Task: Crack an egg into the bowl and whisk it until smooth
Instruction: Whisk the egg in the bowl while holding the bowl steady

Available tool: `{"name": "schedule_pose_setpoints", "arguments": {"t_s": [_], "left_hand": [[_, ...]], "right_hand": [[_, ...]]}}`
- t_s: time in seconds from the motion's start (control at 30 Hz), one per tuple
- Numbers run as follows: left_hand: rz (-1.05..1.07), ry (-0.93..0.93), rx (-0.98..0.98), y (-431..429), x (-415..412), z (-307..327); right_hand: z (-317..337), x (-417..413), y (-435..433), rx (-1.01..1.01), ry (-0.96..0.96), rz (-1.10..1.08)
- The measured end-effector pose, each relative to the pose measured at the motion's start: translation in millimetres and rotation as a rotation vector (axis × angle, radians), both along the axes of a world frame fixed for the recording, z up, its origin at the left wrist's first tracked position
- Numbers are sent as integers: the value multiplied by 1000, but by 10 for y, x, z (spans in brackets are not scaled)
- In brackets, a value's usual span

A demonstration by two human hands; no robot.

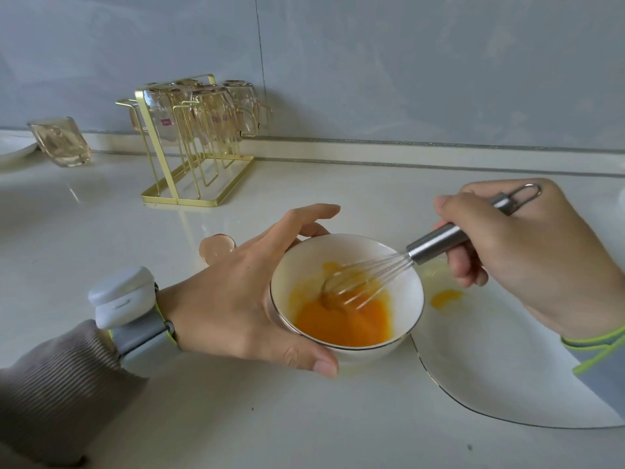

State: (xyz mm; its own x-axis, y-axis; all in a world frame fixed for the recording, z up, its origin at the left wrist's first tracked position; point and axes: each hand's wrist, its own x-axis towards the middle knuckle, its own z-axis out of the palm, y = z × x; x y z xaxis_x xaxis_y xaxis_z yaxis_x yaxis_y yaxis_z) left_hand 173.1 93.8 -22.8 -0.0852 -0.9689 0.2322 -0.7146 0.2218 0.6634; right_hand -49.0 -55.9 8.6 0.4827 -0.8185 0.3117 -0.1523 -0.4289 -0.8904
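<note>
Bowl (400, 265): white, on the bench (236, 418) well forward of its back edge, its right side at the plate (507, 384) rim.
Egg (341, 321): an orange pool in the bowl's bottom with streaks up the wall; it looks nearly even.
Left hand (236, 299): thumb and fingers wrapped round the bowl's side, steadying it.
Right hand (527, 252): fingers clamped on the whisk (436, 243) handle, wires in the egg.
Eggshell (216, 248): on the bench just behind the left hand.
Spill (444, 297): yolk on the plate beside the bowl.
Risk: the bowl is small, so a hard stroke could flick egg over the rim, or tip it if the left grip loosens.
</note>
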Motion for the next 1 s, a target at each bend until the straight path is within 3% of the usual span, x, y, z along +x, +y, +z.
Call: {"name": "schedule_pose_setpoints", "arguments": {"t_s": [0.37, 0.53, 1.0], "left_hand": [[1, -17, 1, -5, -5, -4], [-4, -12, -2, -4, 1, -7], [-4, -5, -8, -8, 3, -8]], "right_hand": [[4, -20, -17, -46, -12, -5], [5, -34, -21, -197, -32, -93], [38, -49, 1, -222, -32, -42]]}}
